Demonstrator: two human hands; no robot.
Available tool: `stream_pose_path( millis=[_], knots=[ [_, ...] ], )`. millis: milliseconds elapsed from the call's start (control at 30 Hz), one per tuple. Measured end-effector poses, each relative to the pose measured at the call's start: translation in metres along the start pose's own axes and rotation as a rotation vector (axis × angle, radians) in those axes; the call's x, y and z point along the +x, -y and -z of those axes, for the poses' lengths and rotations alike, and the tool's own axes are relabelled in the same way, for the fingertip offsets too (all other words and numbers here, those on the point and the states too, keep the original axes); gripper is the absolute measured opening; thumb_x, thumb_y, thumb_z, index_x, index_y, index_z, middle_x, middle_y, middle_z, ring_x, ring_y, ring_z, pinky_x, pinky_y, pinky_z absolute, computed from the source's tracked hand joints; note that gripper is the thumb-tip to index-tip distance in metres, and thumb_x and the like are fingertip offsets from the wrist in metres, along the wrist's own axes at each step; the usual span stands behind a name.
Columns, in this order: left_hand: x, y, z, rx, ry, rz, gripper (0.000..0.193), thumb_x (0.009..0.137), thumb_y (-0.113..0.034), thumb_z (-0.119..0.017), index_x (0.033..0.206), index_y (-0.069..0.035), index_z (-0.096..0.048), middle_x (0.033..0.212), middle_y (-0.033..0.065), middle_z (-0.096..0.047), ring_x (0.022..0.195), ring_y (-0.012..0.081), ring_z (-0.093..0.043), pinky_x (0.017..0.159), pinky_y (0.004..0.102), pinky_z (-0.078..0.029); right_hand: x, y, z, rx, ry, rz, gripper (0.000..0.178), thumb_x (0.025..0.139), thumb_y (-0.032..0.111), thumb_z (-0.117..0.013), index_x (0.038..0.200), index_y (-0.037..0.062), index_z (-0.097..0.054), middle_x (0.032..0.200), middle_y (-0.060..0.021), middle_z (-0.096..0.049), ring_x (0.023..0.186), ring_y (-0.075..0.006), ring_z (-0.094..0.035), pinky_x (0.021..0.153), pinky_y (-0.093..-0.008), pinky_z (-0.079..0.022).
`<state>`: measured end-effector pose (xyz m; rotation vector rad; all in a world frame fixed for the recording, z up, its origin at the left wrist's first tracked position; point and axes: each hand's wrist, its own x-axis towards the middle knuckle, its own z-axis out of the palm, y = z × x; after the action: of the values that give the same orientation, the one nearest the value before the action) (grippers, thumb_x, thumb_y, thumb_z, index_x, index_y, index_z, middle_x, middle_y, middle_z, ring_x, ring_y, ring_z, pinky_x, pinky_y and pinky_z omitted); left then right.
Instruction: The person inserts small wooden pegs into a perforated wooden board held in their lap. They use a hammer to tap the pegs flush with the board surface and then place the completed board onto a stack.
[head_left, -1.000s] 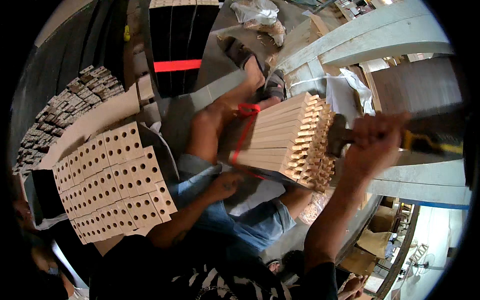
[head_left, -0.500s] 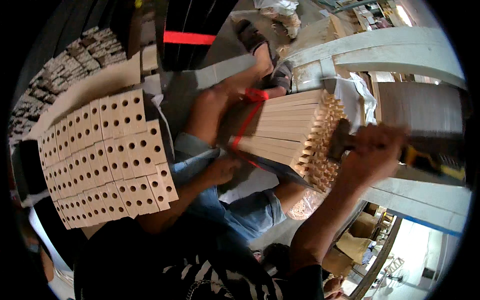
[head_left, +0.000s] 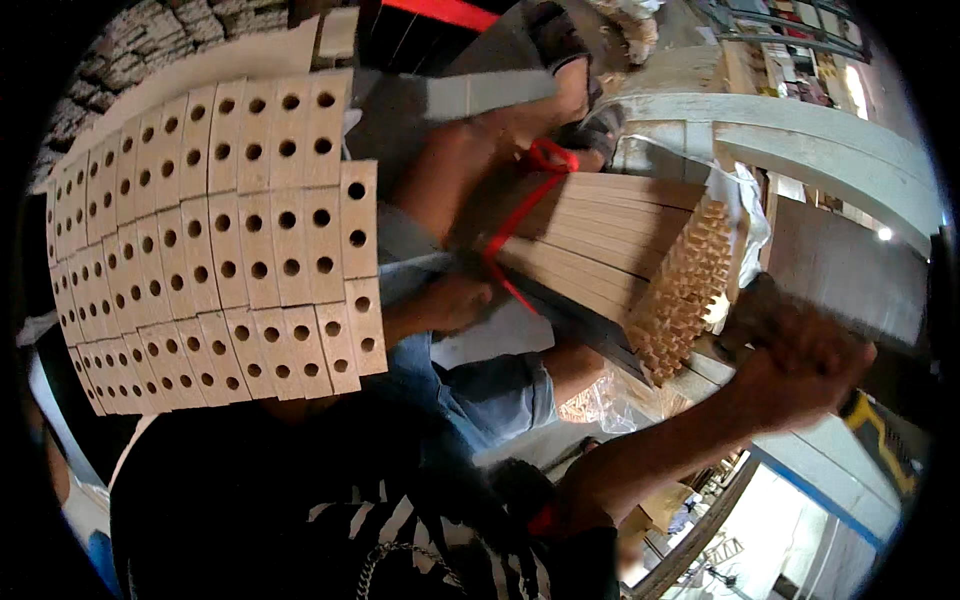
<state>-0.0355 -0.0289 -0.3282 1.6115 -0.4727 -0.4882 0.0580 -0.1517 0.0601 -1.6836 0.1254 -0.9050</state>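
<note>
My right hand (head_left: 810,360) is wrapped round a hammer (head_left: 748,318), blurred by motion, its head just right of the dowels. A yellow-and-black piece (head_left: 882,440), seemingly its grip end, shows beyond the fist. Many short wooden dowels (head_left: 690,290) stick out of the right end face of a bundle of pale wooden bars (head_left: 600,225). Round the bundle's left part runs a red strap (head_left: 515,222), knotted at the top. My left hand (head_left: 460,300) is curled in the shade by my lap, left of the bundle. Whatever its fingers hold, if anything, is hidden.
At left stands a large stack of wooden blocks (head_left: 230,240) with round holes in their ends. Rough-ended wood (head_left: 150,50) lies behind it. A pale beam frame (head_left: 830,125) stands at the far right. A clear bag (head_left: 605,400) of dowels lies below the bundle.
The hammer in my right hand has moved off the dowels, to the right. The view has shifted, so the block stack sits higher and looks larger. My left hand stays curled.
</note>
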Motion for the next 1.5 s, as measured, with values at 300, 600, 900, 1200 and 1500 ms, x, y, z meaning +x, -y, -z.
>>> stream_pose_path(
  millis=[300,600,900,1200,1500],
  knots=[
    [0.003,-0.001,0.002,0.023,0.034,0.0,0.017,0.078,-0.003,-0.059,0.094,-0.002,-0.064,0.091,0.0241,-0.065,0.09,0.0405,-0.064,0.08,0.0462,-0.051,-0.052,-0.027,-0.018,0.015,-0.035,-0.063,0.046,0.106,0.026,-0.045,0.062,0.0187,-0.031,0.051,0.0047,-0.024,0.042,-0.0049,-0.017,0.039,-0.0247,-0.013],
    [0.003,0.0,-0.001,0.005,0.05,0.01,0.02,0.077,-0.002,-0.058,0.096,-0.002,-0.064,0.092,0.0248,-0.065,0.091,0.0405,-0.064,0.08,0.0459,-0.052,-0.076,-0.019,-0.035,-0.213,-0.21,-0.047,0.043,0.106,0.028,-0.042,0.065,0.0199,-0.033,0.052,0.0042,-0.022,0.043,-0.0059,-0.016,0.039,-0.024,-0.018],
    [0.007,0.0,-0.003,-0.016,0.089,0.001,0.022,0.077,0.0,-0.058,0.098,-0.002,-0.065,0.094,0.025,-0.065,0.091,0.0401,-0.064,0.081,0.0454,-0.052,-0.062,-0.03,-0.013,-0.127,-0.109,-0.003,0.048,0.107,0.027,-0.041,0.062,0.0189,-0.028,0.05,0.0048,-0.022,0.041,-0.0059,-0.015,0.039,-0.0244,-0.014],
    [0.001,0.006,-0.004,-0.04,0.102,-0.003,0.027,0.078,0.0,-0.058,0.105,-0.003,-0.064,0.096,0.0237,-0.066,0.091,0.0379,-0.066,0.081,0.0438,-0.052,-0.006,-0.019,0.002,-0.381,0.177,0.346,0.04,0.101,0.019,-0.045,0.063,0.0201,-0.033,0.053,0.0046,-0.029,0.045,-0.0057,-0.027,0.041,-0.0239,-0.023],
    [-0.003,0.011,-0.005,-0.066,0.113,-0.001,0.032,0.08,0.0,-0.058,0.111,-0.003,-0.064,0.099,0.0223,-0.067,0.091,0.0357,-0.067,0.082,0.0423,-0.052,0.024,-0.015,-0.008,0.008,0.128,0.038,0.053,0.105,0.029,-0.045,0.056,0.021,-0.027,0.051,0.0056,-0.023,0.043,-0.0068,-0.017,0.041,-0.0254,-0.017]
  ],
)
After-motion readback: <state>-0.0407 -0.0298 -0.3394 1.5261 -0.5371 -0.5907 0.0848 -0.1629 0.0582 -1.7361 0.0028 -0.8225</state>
